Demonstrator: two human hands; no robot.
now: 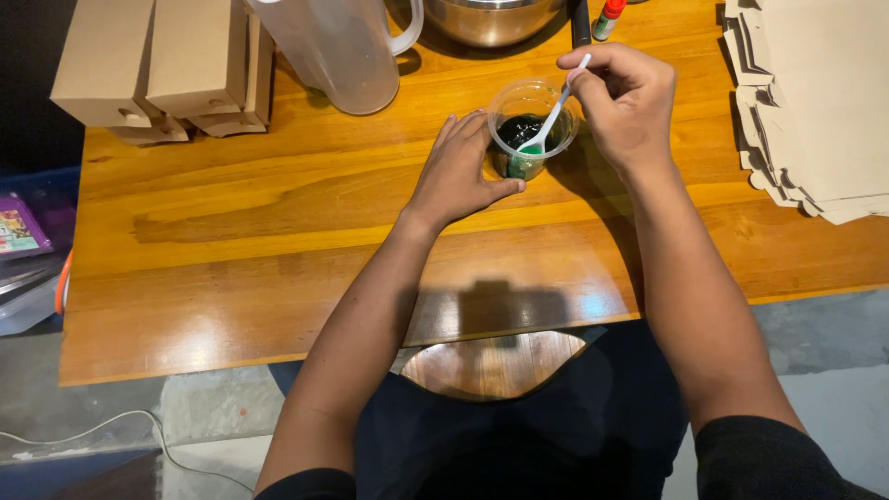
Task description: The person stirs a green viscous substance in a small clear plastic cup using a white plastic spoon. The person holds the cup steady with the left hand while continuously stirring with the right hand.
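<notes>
1. The clear plastic cup (531, 125), holding dark green liquid, stands on the counter (231, 241) just right of the clear pitcher (338, 51).
2. The left hand (458, 176) braces the cup's near-left wall, its grip open and curved against the wall, the thumb along the base.
3. The right hand (625, 97) is closer to the white spoon (554, 113), its grip pinched shut on the handle's top.
4. The spoon's long axis slants from upper right down-left into the liquid.
</notes>
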